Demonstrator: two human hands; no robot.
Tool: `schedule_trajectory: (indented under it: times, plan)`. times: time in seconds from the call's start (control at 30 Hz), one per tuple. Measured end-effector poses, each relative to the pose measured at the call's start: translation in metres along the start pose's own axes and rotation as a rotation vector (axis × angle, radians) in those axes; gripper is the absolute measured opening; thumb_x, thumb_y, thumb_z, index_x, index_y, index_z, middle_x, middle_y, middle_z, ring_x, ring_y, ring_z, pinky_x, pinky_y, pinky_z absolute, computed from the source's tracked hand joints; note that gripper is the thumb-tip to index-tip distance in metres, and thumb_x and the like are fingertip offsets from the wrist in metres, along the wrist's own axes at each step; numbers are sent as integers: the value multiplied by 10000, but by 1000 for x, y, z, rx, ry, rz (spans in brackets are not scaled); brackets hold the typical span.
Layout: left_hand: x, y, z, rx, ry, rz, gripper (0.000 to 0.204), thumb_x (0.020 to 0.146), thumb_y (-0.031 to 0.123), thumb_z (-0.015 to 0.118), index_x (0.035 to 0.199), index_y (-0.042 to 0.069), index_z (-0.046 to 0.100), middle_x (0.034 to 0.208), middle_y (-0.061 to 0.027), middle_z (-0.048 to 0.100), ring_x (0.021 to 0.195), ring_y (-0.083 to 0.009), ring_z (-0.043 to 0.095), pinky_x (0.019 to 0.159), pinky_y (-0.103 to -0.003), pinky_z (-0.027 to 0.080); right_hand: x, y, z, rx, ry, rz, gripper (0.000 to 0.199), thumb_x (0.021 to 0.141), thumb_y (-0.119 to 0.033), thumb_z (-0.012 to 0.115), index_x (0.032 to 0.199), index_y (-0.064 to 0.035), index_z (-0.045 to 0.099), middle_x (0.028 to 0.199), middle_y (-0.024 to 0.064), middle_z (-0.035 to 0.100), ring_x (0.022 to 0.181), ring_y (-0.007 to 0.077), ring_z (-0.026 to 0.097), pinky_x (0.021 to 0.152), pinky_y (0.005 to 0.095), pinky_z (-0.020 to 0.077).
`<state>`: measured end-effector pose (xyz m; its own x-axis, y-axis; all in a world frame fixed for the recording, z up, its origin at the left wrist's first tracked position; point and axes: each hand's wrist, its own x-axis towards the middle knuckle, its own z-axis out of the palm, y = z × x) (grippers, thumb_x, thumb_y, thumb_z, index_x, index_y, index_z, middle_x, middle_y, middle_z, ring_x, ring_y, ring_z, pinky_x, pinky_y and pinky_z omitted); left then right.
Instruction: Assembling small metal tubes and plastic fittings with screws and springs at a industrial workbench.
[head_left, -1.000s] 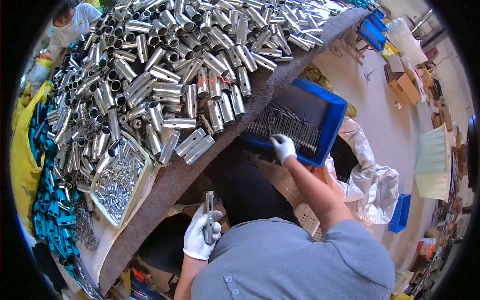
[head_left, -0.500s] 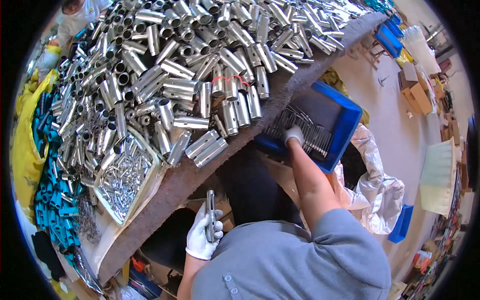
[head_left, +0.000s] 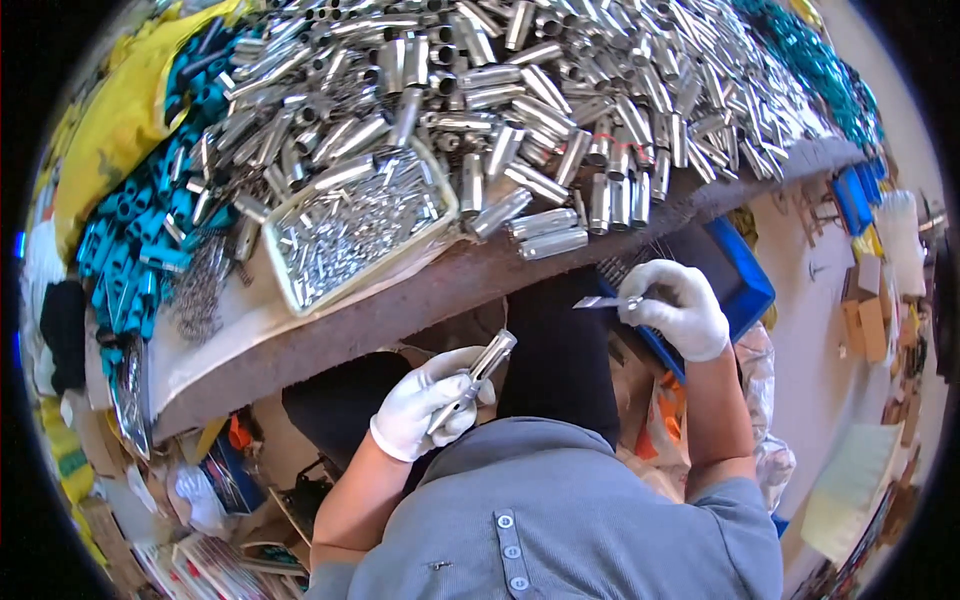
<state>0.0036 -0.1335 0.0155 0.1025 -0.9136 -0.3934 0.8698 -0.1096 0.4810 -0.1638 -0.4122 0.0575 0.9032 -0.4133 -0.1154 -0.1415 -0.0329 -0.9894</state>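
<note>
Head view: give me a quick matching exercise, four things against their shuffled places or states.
1. slotted silver metal tube
2. thin, flat silver metal piece
3. off-white rectangular tray
4. blue rectangular bin

a. filled with small silver metal parts
b. pinched in the white-gloved right hand
c. partly hidden behind the right hand
d. held in the white-gloved left hand

Pairs: 1-d, 2-b, 3-a, 4-c.
</note>
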Motion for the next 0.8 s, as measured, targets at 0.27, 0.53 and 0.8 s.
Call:
schedule_trajectory:
  times: [0.27, 0.53, 0.8]
  plan:
    - [-55, 20, -8, 86, 77, 15, 477, 893, 158, 576, 1302, -39, 429, 886, -121, 602, 487, -52, 441, 365, -153, 313, 52, -52, 39, -676, -464, -199, 212, 735, -103, 742, 917, -38, 656, 842, 81, 662, 798, 197, 639, 726, 302, 493]
    - [-59, 20, -12, 295, 94, -64, 436, 924, 201, 550, 1314, 26, 466, 810, -21, 584, 464, -31, 401, 370, -172, 285, 63, -45, 101, -729, -694, -402, 167, 721, -105, 735, 847, -43, 647, 792, 89, 632, 755, 255, 626, 679, 336, 492]
    - [-59, 18, -33, 160, -33, -108, 494, 929, 238, 542, 1360, 38, 406, 839, -50, 569, 449, -33, 360, 372, -168, 252, 65, -55, 111, -745, -677, -349, 153, 746, -167, 702, 845, -65, 645, 808, 98, 639, 792, 286, 624, 700, 354, 486]
